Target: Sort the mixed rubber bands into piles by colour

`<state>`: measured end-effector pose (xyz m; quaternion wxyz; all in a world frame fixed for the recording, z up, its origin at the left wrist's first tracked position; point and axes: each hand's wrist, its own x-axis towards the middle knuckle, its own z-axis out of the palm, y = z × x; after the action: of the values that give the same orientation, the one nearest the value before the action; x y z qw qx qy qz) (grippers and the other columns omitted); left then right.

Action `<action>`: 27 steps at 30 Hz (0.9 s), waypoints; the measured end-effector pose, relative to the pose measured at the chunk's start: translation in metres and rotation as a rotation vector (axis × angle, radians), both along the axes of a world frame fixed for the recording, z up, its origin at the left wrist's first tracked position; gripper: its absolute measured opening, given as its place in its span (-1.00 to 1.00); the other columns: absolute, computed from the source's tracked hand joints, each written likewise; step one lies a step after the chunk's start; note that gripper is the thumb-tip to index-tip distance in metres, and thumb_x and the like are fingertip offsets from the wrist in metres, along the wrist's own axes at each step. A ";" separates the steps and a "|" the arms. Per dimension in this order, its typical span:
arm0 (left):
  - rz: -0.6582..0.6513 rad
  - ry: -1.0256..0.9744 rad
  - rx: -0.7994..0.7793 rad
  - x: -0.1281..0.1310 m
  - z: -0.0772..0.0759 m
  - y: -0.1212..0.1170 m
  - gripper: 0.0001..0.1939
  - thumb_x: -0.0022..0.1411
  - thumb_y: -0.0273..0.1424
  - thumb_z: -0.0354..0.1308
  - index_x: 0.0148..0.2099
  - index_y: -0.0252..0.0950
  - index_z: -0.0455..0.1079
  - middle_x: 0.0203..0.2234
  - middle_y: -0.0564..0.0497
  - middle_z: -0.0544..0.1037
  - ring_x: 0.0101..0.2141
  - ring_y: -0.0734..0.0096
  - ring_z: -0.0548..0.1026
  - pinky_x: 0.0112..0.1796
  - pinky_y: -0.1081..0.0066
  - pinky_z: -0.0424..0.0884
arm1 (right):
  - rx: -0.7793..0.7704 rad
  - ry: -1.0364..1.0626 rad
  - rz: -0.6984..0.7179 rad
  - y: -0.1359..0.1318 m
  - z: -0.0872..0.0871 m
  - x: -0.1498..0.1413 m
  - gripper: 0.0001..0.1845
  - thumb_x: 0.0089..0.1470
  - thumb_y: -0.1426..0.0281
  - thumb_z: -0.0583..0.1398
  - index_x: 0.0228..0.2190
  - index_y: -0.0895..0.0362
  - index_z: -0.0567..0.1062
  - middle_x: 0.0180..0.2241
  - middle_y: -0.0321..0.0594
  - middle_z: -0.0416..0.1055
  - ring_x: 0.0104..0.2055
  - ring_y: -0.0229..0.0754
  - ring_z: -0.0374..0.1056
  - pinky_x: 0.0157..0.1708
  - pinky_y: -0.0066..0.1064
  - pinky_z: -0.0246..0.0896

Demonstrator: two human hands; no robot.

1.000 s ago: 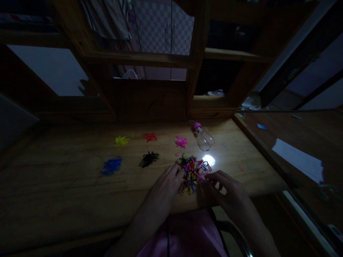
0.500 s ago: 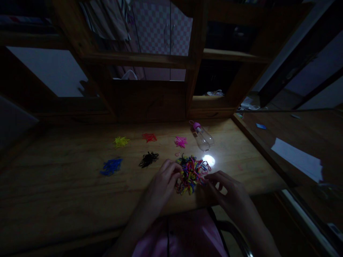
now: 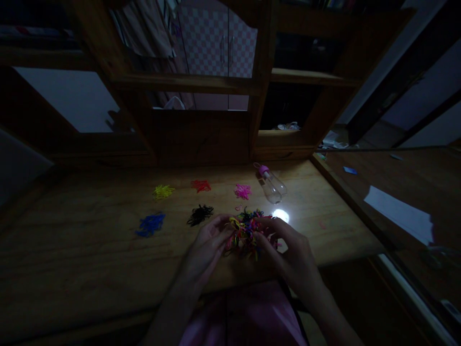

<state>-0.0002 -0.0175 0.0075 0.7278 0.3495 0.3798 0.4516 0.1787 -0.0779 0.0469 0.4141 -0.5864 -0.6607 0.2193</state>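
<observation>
The right hand has moved from the right edge of the pile in over its right half. The left hand has shifted slightly leftward, and the pile's near-left edge has spread that way.

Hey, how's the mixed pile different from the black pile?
The mixed pile has several colours; the black pile has one. The mixed pile is bigger than the black pile. The left hand and right hand are at the mixed pile; neither is on the black pile. Both piles lie on the table.
</observation>
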 end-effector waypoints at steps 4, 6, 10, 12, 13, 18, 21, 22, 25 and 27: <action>0.023 0.062 0.113 0.003 0.002 -0.004 -0.77 0.14 -0.38 0.32 -0.14 -0.31 0.48 -0.21 -0.04 0.57 -0.16 0.36 0.52 -0.15 0.47 0.41 | 0.083 0.034 0.077 0.007 0.002 -0.021 -0.65 0.17 0.45 0.21 0.00 0.00 0.47 -0.10 -0.17 0.45 -0.09 -0.15 0.40 -0.11 -0.34 0.33; 0.023 0.115 0.189 0.003 0.003 -0.005 -0.81 0.17 -0.38 0.30 -0.16 -0.30 0.48 -0.20 -0.04 0.57 -0.17 0.36 0.52 -0.15 0.47 0.41 | 0.120 0.050 0.064 0.009 0.000 -0.028 -0.70 0.17 0.47 0.21 -0.05 0.00 0.52 -0.15 -0.18 0.46 -0.13 -0.17 0.41 -0.15 -0.35 0.33; 0.028 0.186 0.255 0.003 0.007 -0.008 -0.86 0.17 -0.40 0.29 -0.19 -0.28 0.48 -0.23 -0.01 0.57 -0.17 0.36 0.51 -0.15 0.49 0.41 | 0.135 0.165 -0.019 0.014 0.001 -0.033 -0.88 0.12 0.44 0.26 -0.27 0.05 0.59 -0.28 -0.21 0.49 -0.22 -0.19 0.43 -0.22 -0.38 0.34; 0.022 0.183 0.227 0.004 0.009 -0.009 -0.86 0.17 -0.38 0.30 -0.21 -0.28 0.48 -0.27 0.01 0.56 -0.19 0.38 0.51 -0.18 0.50 0.41 | 0.096 0.280 -0.062 0.016 0.004 -0.029 -0.95 0.09 0.41 0.29 -0.34 0.08 0.59 -0.31 -0.21 0.50 -0.23 -0.17 0.44 -0.24 -0.38 0.35; 0.017 0.169 0.204 0.004 0.009 -0.010 -0.85 0.17 -0.37 0.30 -0.21 -0.29 0.47 -0.28 0.01 0.55 -0.20 0.39 0.51 -0.19 0.50 0.41 | 0.065 0.353 -0.082 0.016 0.005 -0.027 -0.95 0.08 0.40 0.29 -0.35 0.09 0.59 -0.30 -0.20 0.51 -0.23 -0.17 0.45 -0.25 -0.38 0.37; 0.015 0.061 0.083 0.006 0.010 -0.011 -0.79 0.14 -0.34 0.33 -0.19 -0.32 0.47 -0.31 -0.01 0.54 -0.27 0.43 0.51 -0.24 0.51 0.42 | -0.114 0.613 -0.170 0.017 0.005 -0.009 -0.85 0.05 0.30 0.32 -0.31 0.10 0.60 -0.31 -0.22 0.57 -0.28 -0.18 0.49 -0.29 -0.42 0.41; 0.025 0.027 0.035 0.007 0.012 -0.011 -0.77 0.12 -0.34 0.35 -0.21 -0.33 0.47 -0.31 -0.01 0.55 -0.30 0.45 0.51 -0.27 0.52 0.44 | -0.136 0.633 -0.174 0.016 0.001 -0.004 -0.84 0.03 0.29 0.34 -0.32 0.08 0.61 -0.30 -0.24 0.59 -0.25 -0.17 0.50 -0.26 -0.42 0.42; 0.032 0.023 0.027 0.007 0.012 -0.011 -0.77 0.11 -0.34 0.36 -0.21 -0.32 0.47 -0.31 -0.01 0.55 -0.31 0.46 0.51 -0.28 0.54 0.44 | -0.137 0.626 -0.166 0.016 0.000 -0.003 -0.85 0.02 0.29 0.34 -0.32 0.07 0.61 -0.29 -0.24 0.59 -0.24 -0.17 0.51 -0.25 -0.41 0.42; 0.052 0.037 0.027 0.005 0.012 -0.011 -0.77 0.11 -0.33 0.36 -0.20 -0.30 0.47 -0.30 0.01 0.58 -0.34 0.50 0.52 -0.34 0.59 0.43 | -0.135 0.532 -0.166 0.016 -0.004 -0.003 -0.86 0.03 0.30 0.33 -0.32 0.06 0.61 -0.30 -0.24 0.60 -0.25 -0.15 0.51 -0.24 -0.38 0.41; 0.054 0.080 0.041 0.004 0.012 -0.011 -0.77 0.12 -0.31 0.35 -0.20 -0.30 0.47 -0.29 -0.01 0.59 -0.36 0.50 0.53 -0.38 0.59 0.42 | -0.100 0.402 -0.195 0.015 -0.008 -0.004 -0.86 0.04 0.31 0.32 -0.32 0.06 0.61 -0.32 -0.24 0.59 -0.28 -0.16 0.50 -0.28 -0.38 0.39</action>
<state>0.0036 -0.0281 0.0197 0.6923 0.3715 0.4086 0.4645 0.1742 -0.0626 0.0393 0.5270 -0.6119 -0.4934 0.3231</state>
